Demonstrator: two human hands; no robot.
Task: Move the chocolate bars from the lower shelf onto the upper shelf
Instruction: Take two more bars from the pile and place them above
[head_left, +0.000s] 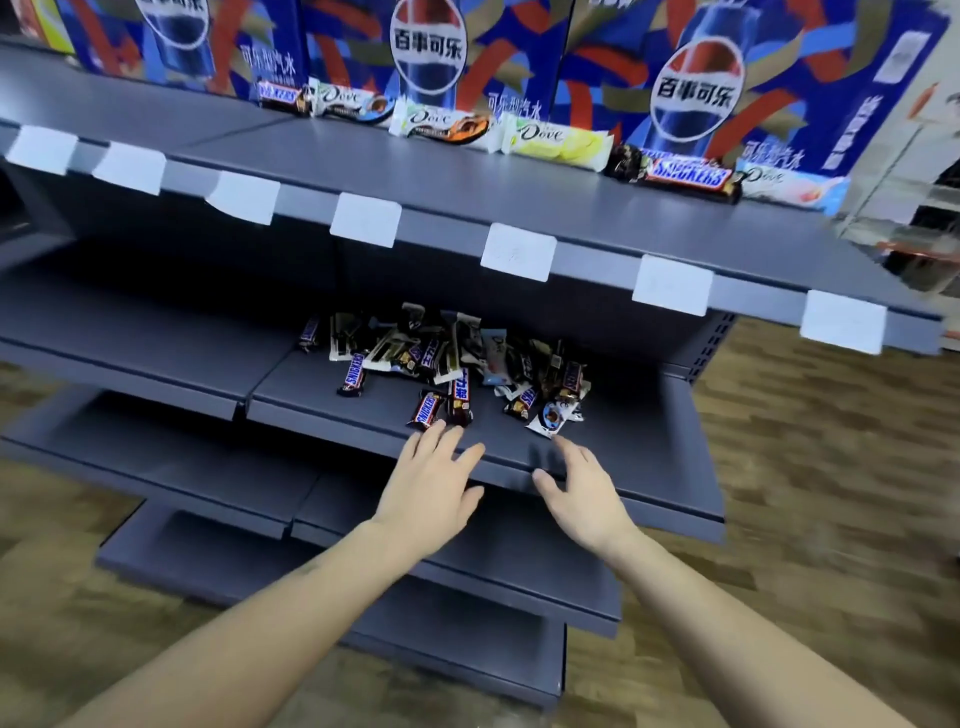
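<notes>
— Both arms reach out in front of me. What are your hands doing?

— My left hand (434, 475) is flat with the fingers straight and spread. The tips are right by a Snickers bar (426, 409) at the front of the lower shelf (332, 410). I cannot tell if they touch it. My right hand (582, 483) is flat too, fingers loose and apart, holding nothing. It is over the front edge of that shelf, just below a white and blue bar (553, 415).

— Where is the chocolate?

— Most of it sits in a messy pile of chocolate bars (447, 353) on the lower shelf, under the shelf above. Some wrappers are brown and some are white. They lie every which way, some on top of others.

— And up higher?

— On the upper shelf (467, 208) a few bars lie in a row. I see a yellow Dove bar (558, 140), a Dove bar with orange on it (447, 126), and a long Snickers bar (685, 176). Behind them stand big blue cola boxes (727, 83). White tags (517, 252) hang along the front edge of that shelf.
</notes>
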